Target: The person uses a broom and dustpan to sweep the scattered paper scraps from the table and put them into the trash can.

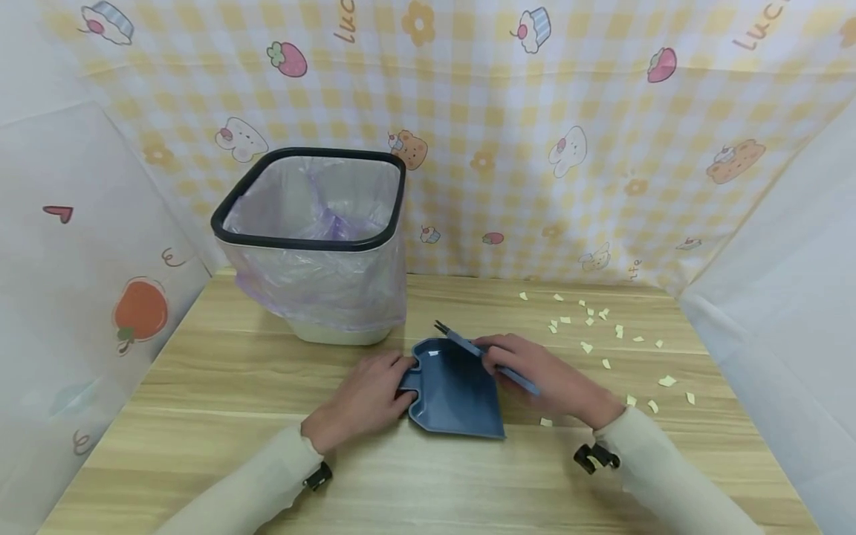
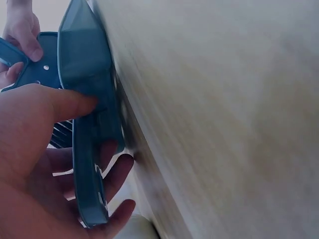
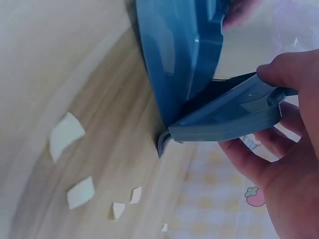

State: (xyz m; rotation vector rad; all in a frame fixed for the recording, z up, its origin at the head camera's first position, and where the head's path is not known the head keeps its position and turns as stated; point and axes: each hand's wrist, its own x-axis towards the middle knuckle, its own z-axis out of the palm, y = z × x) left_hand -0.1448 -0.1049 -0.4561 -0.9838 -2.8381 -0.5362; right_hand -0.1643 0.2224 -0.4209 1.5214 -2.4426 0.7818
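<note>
At the frame's centre, the left hand (image 1: 374, 388) grips the dustpan (image 1: 458, 401) at its left end; the right hand (image 1: 543, 369) holds the brush (image 1: 466, 342) across its upper-right corner. Likely set-up for sweeping; the next move calls for brushing paper scraps (image 1: 666, 381), frame right, leftward.

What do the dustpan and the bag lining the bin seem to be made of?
The dustpan looks like hard plastic, smooth and slightly glossy, judging by its highlights and moulded edges. The bag is probably thin, shiny plastic film: it's purple-tinted, see-through and crinkled.
</note>
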